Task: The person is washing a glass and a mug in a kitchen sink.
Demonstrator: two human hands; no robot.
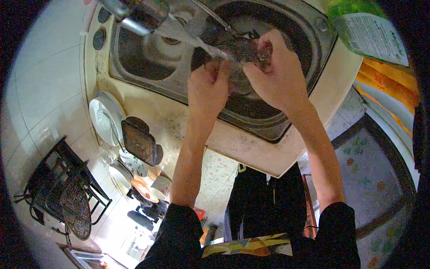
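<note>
Over the right basin of a metal double sink (235,122), my left hand (208,87) and my right hand (282,72) grip a dark, wet item (248,48). Its folds look like cloth, but blur and dim light hide its exact kind. A black part (200,57) of what I hold shows above my left fingers. From the faucet (142,15) at the upper left, a water stream (188,35) runs slantwise onto the item beside my left fingers. My right thumb and fingers curl around its right end.
Left of the sink, a white basin (100,117), a dark ridged tray (139,139) and a patterned cup (132,161) line the counter. A black rack (63,188) is on the tiled wall. To the right are a green labelled pack (369,33) and a floor mat (366,171).
</note>
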